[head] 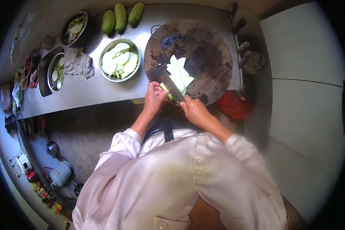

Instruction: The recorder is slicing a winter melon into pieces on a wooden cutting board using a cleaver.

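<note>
My right hand grips a cleaver over the near left part of a round wooden chopping board. Beside the blade, my left hand holds a piece of pale green gourd between its fingers. Cut gourd slices lie overlapping on the board, just right of the blade. Left of the board stands a metal bowl heaped with similar slices. The board is stained dark, with a wet-looking patch near its upper left.
Several whole green gourds lie at the counter's back. Further left are a dark pot of peelings, a crumpled cloth and a sink holding another basin. Knife handles rise along the right edge. Below, a red container is partly hidden.
</note>
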`<move>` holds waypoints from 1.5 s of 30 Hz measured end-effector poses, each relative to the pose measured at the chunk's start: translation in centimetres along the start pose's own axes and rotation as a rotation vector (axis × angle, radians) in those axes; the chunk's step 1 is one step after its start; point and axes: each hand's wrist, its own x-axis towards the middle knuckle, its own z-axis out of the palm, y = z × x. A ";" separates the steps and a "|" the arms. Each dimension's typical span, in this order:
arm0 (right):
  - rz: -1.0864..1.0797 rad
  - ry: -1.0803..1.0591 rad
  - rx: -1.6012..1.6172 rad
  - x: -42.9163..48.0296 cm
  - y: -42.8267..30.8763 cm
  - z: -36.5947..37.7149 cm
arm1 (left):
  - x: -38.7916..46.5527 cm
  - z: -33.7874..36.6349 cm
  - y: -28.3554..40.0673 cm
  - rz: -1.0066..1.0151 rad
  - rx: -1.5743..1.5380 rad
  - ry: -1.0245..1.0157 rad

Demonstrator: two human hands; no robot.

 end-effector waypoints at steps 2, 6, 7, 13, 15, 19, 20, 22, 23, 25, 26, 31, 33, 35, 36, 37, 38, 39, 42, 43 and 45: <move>0.022 -0.020 0.007 0.1 -0.1 0.0 | 0.1 -0.1 -0.4 0.018 -0.050 0.005; 0.073 -0.048 -0.047 0.3 -1.2 -0.2 | 0.0 0.1 0.3 0.003 -0.128 -0.012; 0.073 -0.049 -0.047 0.4 -1.5 -0.2 | 0.1 0.0 0.2 0.004 -0.101 -0.024; 0.097 -0.069 -0.078 1.3 -1.6 -0.1 | 0.3 -0.2 0.2 -0.002 -0.065 -0.039; 0.082 -0.061 -0.059 1.5 -1.6 0.0 | 0.3 -0.1 0.5 -0.014 -0.076 -0.030; 0.093 -0.074 -0.028 2.1 -1.9 0.0 | 0.5 -0.4 0.1 0.004 -0.063 -0.032; 0.088 -0.064 -0.030 2.3 -2.0 0.1 | 0.5 -0.5 -0.1 0.016 -0.055 -0.037; 0.087 -0.052 -0.033 2.7 -2.0 0.3 | 0.4 -0.4 0.0 0.015 -0.062 -0.036; 0.082 -0.045 -0.038 2.9 -1.9 0.5 | 0.3 -0.4 0.2 0.013 -0.069 -0.031; 0.076 -0.037 -0.043 3.2 -1.6 1.1 | 0.3 -0.4 0.4 0.006 -0.068 -0.036; 0.074 -0.036 -0.057 3.4 -1.3 1.6 | 0.3 -0.4 0.5 -0.002 -0.067 -0.039; 0.070 -0.001 -0.059 3.5 -0.2 3.7 | 0.2 -0.3 0.7 -0.004 -0.077 -0.044; 0.069 0.045 -0.049 3.6 0.3 4.9 | 0.2 -0.3 0.7 -0.002 -0.076 -0.045; 0.072 0.051 -0.052 3.5 0.6 5.3 | 0.3 -0.3 0.6 -0.009 -0.095 -0.040; 0.079 0.058 -0.056 3.4 0.6 5.3 | 0.2 -0.3 0.6 -0.009 -0.095 -0.041; 0.079 0.059 -0.056 3.3 0.6 5.2 | 0.2 -0.2 0.5 0.005 -0.082 -0.032; 0.077 0.061 -0.061 3.3 0.7 5.2 | 0.2 -0.2 0.4 0.019 -0.069 -0.024; 0.074 0.065 -0.065 3.3 0.7 5.2 | 0.2 -0.1 0.6 0.021 -0.068 -0.026; 0.038 0.074 -0.037 3.6 1.6 4.3 | 0.1 -0.2 0.6 -0.028 0.000 0.038; 0.034 0.075 -0.037 3.6 1.7 4.1 | 0.2 -0.5 0.0 0.010 0.178 0.061; 0.048 0.082 -0.023 3.5 1.8 3.6 | 0.3 -0.8 -0.5 0.050 0.358 0.085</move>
